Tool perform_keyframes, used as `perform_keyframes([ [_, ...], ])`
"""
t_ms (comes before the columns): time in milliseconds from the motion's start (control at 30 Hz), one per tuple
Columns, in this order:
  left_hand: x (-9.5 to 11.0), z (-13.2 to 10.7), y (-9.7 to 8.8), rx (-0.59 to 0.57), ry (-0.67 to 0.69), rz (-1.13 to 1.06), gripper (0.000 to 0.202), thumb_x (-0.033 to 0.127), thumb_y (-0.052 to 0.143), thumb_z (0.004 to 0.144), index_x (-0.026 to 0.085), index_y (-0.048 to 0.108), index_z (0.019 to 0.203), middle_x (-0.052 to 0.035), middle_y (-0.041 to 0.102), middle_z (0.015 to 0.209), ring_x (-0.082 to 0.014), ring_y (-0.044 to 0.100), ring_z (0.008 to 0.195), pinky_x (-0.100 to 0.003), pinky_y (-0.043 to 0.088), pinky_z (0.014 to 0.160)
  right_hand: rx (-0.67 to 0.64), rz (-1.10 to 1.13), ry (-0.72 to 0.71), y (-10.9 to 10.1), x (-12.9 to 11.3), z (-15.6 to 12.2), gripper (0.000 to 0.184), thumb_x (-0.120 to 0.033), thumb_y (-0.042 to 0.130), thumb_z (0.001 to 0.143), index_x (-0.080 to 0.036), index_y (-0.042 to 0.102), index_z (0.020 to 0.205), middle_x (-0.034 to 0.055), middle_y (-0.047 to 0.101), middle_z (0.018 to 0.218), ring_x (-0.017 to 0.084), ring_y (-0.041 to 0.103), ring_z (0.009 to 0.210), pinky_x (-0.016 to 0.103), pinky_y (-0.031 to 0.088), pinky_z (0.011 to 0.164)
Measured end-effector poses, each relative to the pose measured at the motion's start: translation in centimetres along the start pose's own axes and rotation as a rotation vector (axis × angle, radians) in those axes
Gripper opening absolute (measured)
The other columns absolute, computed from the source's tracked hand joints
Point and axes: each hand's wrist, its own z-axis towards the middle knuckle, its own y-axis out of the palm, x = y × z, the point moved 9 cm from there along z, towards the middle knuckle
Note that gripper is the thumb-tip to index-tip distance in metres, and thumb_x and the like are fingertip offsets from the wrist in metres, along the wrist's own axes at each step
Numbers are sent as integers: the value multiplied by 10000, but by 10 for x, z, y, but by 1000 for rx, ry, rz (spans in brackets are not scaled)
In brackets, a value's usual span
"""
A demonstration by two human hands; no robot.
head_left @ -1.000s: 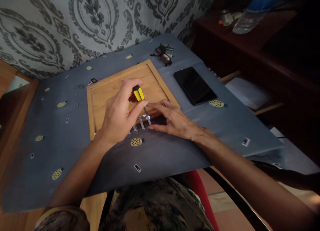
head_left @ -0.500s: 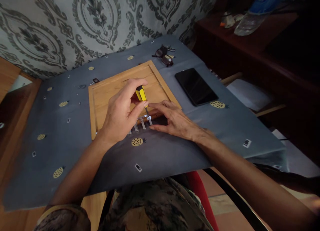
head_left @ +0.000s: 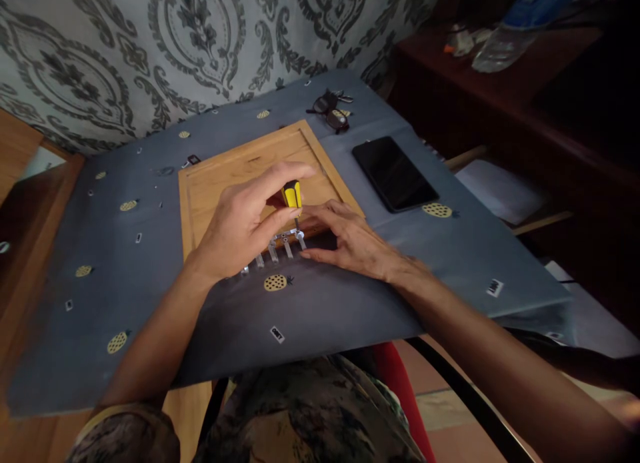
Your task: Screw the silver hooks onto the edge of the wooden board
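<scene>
My left hand [head_left: 240,213] is closed around a screwdriver [head_left: 292,195] with a yellow and black handle. The shaft points down, its tip at the right end of a metal hook rack [head_left: 286,236]. The rack lies along the near edge of a framed wooden board [head_left: 250,163], and several of its hooks stick out toward me. My right hand [head_left: 350,239] is at the rack's right end, thumb by the last hook and forefinger close to the shaft, steadying it. The other right fingers are partly hidden behind the forefinger. The screw head under the tip is too small to make out.
A black phone [head_left: 395,173] lies right of the board, with sunglasses [head_left: 331,111] behind it. Small dark items [head_left: 192,161] lie beyond the board's far left corner. A water bottle [head_left: 505,46] stands on a dark red cabinet [head_left: 555,63]. The blue tablecloth [head_left: 330,309] ends near my lap.
The screwdriver handle has shifted slightly right and down, and my left hand has turned around it, its forefinger reaching farther right. More hooks show beneath that hand. My right hand stays almost still.
</scene>
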Motion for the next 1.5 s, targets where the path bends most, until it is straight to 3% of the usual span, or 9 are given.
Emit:
perform_keyframes([
  [133, 2, 0, 0, -8, 13, 9, 465, 99, 594, 901, 298, 545, 1318, -4, 651, 1134, -184, 693, 1002, -369, 631, 882, 5, -12, -7, 0, -1, 1, 657, -345, 748, 840, -163, 519, 1428, 138, 648, 1118, 312, 610, 1102, 518, 497, 987],
  [300, 12, -2, -28, 208, -20, 4, 383, 199, 651, 916, 254, 549, 1280, -16, 688, 1077, -151, 706, 934, -319, 631, 875, -14, -49, -10, 1, 0, 1, 683, -347, 744, 849, -210, 476, 1462, 98, 719, 1101, 314, 585, 1128, 523, 478, 990],
  [367, 14, -3, -33, 212, -53, 38, 379, 225, 666, 912, 259, 548, 1270, -10, 692, 1054, -158, 713, 933, -321, 633, 871, -21, -62, 5, 2, 2, 1, 689, -364, 744, 850, -214, 474, 1467, 101, 719, 1124, 314, 583, 1129, 523, 475, 989],
  [533, 14, -4, -22, 125, -15, 136, 351, 209, 636, 916, 262, 554, 1253, -3, 665, 1076, -188, 727, 948, -361, 643, 860, -25, -57, 22, 0, 0, 0, 677, -368, 730, 860, -226, 477, 1472, 100, 709, 1118, 310, 592, 1116, 522, 485, 980],
  [700, 9, -6, -12, 132, -17, 194, 372, 174, 613, 914, 270, 530, 1263, -8, 667, 1104, -187, 720, 938, -379, 638, 863, -19, -68, 18, -1, 0, 0, 690, -396, 736, 851, -198, 490, 1465, 127, 681, 1127, 309, 595, 1099, 513, 496, 969],
  [1200, -1, -8, -10, 143, -76, 170, 363, 199, 607, 927, 277, 509, 1267, -1, 645, 1161, -181, 708, 978, -355, 615, 890, -32, -40, 19, 1, 1, 0, 692, -402, 729, 854, -195, 482, 1466, 119, 710, 1139, 312, 584, 1142, 517, 485, 997],
  [1500, -2, -7, -5, 118, -55, 116, 401, 156, 601, 903, 276, 508, 1274, -19, 642, 1135, -191, 700, 985, -373, 611, 877, -21, 3, 20, 0, 1, 0, 668, -390, 729, 849, -257, 490, 1458, 103, 685, 1143, 316, 596, 1157, 541, 480, 1001],
])
